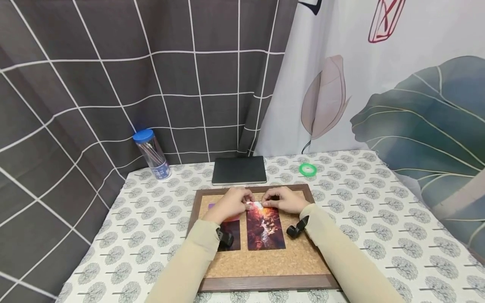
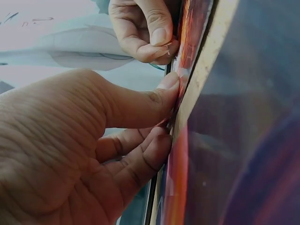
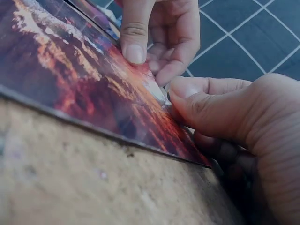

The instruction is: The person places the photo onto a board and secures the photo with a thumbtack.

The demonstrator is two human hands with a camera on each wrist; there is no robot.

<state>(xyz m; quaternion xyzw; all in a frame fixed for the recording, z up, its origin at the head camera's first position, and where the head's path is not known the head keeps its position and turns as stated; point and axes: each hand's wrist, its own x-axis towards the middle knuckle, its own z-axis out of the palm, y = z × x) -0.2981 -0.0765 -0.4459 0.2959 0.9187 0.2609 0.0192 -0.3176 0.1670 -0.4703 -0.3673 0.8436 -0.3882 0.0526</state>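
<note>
A dark red and orange picture card (image 1: 265, 231) lies on a wood-framed corkboard (image 1: 280, 266). My left hand (image 1: 232, 205) pinches its top edge, thumb (image 2: 164, 93) on the printed face and fingers tucked behind. On the other side of that edge, my right hand (image 1: 286, 200) pinches a small clear piece (image 3: 164, 96) that looks like tape, right at the card's upper border. A second picture (image 1: 233, 237), purple and dark, lies to the left on the cork, partly hidden by my left hand and wrist.
Behind the board lies a black notebook (image 1: 239, 170). A green tape roll (image 1: 307, 169) sits to its right. At the back left stands a clear tube with a blue lid (image 1: 151, 153), thin sticks inside. Curtains hang behind the patterned tablecloth (image 1: 151, 214).
</note>
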